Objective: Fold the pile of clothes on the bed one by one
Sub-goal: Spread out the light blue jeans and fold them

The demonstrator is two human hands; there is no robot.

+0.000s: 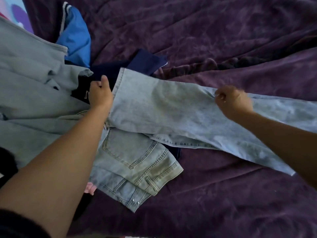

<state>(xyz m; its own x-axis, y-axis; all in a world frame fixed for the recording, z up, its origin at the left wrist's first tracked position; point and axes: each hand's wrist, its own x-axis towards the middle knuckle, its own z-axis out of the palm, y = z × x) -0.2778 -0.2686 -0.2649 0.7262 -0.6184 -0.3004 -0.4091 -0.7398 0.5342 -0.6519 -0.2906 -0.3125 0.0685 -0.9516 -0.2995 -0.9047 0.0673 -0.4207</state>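
Light jeans centre frame on purple bed, one leg stretched out. Right hand pinches leg mid-length; left hand curled at hem, probably gripping it. Other clothes pile left.

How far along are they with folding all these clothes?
Early on: no folded stack shows. In hand are the pale blue denim jeans, one leg stretched between the left hand at the hem and the right hand pinching mid-leg. Left: the grey garment, bright blue garment and navy garment heaped on the purple bedspread.
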